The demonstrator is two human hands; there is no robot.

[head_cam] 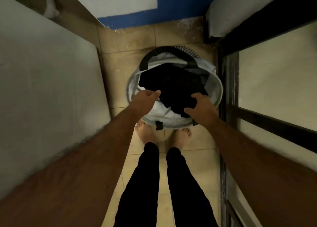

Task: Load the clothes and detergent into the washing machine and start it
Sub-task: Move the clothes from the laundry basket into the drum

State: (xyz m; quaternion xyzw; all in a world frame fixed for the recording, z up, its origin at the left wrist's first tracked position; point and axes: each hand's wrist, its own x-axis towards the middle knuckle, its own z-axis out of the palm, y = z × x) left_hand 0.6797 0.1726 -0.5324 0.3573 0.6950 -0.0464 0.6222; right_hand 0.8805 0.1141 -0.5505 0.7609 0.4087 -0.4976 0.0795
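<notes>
Black clothes [173, 84] lie under the right hand [201, 106], whose fingers curl into the near edge of the pile just right of centre. At centre left the left hand [145, 96] reaches over the rim with fingers loosely bent, holding nothing. Both hang above a pale round laundry basket [216, 88] with dark handles, standing on the beige tiled floor [130, 43] ahead of two bare feet [145, 134].

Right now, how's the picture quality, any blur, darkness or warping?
Head view: dim, warm lighting; strong wide-angle warping bends the walls and stretches the forearms; the black clothes in the laundry basket lose detail in shadow; left hand and right hand look slightly soft.
</notes>
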